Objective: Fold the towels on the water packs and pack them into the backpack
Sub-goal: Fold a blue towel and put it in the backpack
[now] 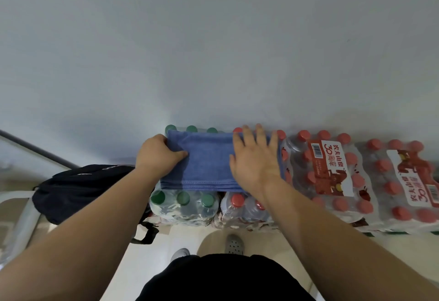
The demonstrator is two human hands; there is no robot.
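A blue towel (206, 160), folded into a flat rectangle, lies across the tops of the shrink-wrapped water packs (190, 208). My left hand (158, 154) grips the towel's left edge, thumb on top. My right hand (255, 160) lies flat on the towel's right end with fingers spread, pressing it down. A black backpack (78, 186) sits on the left, beside the green-capped pack and lower than the towel.
More red-capped water packs (332, 172) run to the right along a white wall (213, 51). A white chair frame (21, 224) stands at the far left under the backpack. My feet (234, 243) are on the pale floor just in front of the packs.
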